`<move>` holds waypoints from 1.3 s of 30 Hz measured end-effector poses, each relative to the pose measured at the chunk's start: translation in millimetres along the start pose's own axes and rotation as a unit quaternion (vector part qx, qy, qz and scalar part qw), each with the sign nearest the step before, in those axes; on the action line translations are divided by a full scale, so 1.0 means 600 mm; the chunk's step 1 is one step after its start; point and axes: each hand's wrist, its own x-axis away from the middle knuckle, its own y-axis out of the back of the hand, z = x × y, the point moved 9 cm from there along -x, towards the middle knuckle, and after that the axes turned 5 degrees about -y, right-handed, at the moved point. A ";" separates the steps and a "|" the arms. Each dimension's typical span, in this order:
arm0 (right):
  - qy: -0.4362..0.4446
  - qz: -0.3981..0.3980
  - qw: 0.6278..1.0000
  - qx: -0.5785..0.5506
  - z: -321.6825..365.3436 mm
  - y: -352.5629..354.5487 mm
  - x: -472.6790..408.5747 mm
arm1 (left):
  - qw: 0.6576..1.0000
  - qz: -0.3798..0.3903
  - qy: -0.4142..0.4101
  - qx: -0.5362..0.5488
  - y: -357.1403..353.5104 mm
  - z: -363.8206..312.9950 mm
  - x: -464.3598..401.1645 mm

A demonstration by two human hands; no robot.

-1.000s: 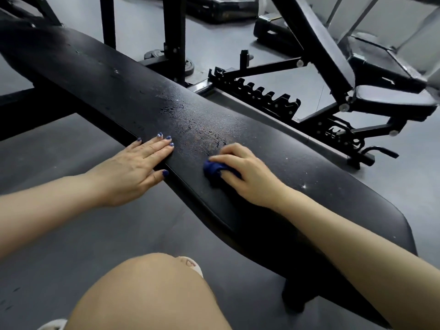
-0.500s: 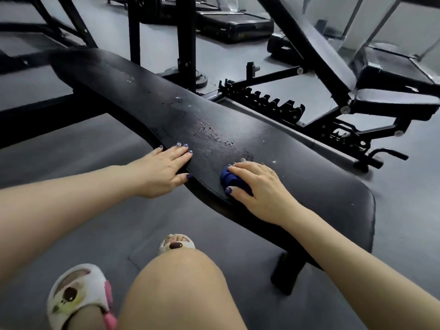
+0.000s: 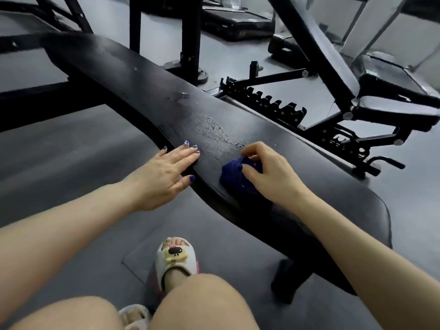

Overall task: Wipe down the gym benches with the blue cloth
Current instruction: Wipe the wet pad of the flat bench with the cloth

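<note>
1. Black padding covers the long flat bench (image 3: 147, 91), which runs from upper left to lower right across the gym floor (image 3: 71, 148); a cracked, worn patch (image 3: 214, 132) shows on its top.
2. A person's right hand (image 3: 269, 172) curls its fingers and thumb round the bunched blue cloth (image 3: 234, 177), holding it down on the bench top just below the worn patch.
3. The left hand (image 3: 164, 172) lies flat on the near edge of the bench, fingers straight and together, holding nothing, a short way left of the cloth.
4. Below, a bare knee (image 3: 202, 303) and a white slipper (image 3: 176, 260) with a cartoon face stand on the floor beside the bench.
5. Beyond the bench stands an adjustable incline bench (image 3: 338, 75) with a toothed adjustment rail (image 3: 264, 103).
</note>
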 end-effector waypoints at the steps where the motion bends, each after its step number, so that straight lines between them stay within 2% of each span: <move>1: 0.037 -0.032 0.999 0.019 0.013 0.008 0.002 | 1.000 -0.018 0.000 0.013 -0.001 0.000 0.001; 3: 0.132 -0.064 0.988 0.039 0.041 0.015 0.018 | 0.998 -0.040 0.002 0.042 -0.005 0.002 0.003; 5: 0.177 -0.040 0.981 0.072 0.045 0.000 0.039 | 0.996 -0.059 0.002 0.064 -0.008 0.005 0.004; 8: 0.179 0.014 0.976 0.122 0.026 -0.028 0.048 | 0.995 -0.078 -0.006 0.069 -0.008 0.008 0.006; 11: 0.180 0.045 0.977 0.107 0.019 -0.045 0.000 | 0.993 -0.093 -0.008 0.075 -0.009 0.008 0.007; 16: 0.137 0.004 0.988 0.064 0.047 -0.082 -0.076 | 0.990 -0.115 0.006 0.083 -0.005 0.006 0.011; 19: 0.153 -0.009 0.986 0.063 0.051 -0.076 -0.003 | 0.988 -0.121 0.014 0.095 -0.004 0.003 0.012; 23: 0.156 0.026 0.984 0.087 0.010 -0.027 0.158 | 0.986 -0.125 0.016 0.108 -0.007 0.003 0.011; 25: 0.157 0.042 0.982 0.098 -0.012 -0.009 0.193 | 0.986 -0.127 0.016 0.107 -0.008 0.003 0.011; 28: 0.164 0.047 0.981 0.093 -0.010 -0.021 0.136 | 0.987 -0.123 0.014 0.103 -0.008 0.003 0.011; 33: 0.130 0.019 0.986 0.105 0.036 -0.102 -0.056 | 0.988 -0.123 0.019 0.094 -0.007 0.003 0.012; 37: 0.182 0.062 0.975 0.110 0.023 -0.091 -0.052 | 0.988 -0.123 0.017 0.091 -0.008 0.004 0.012; 39: 0.158 0.045 0.982 0.098 -0.027 -0.046 -0.032 | 0.988 -0.128 0.015 0.089 -0.008 0.004 0.013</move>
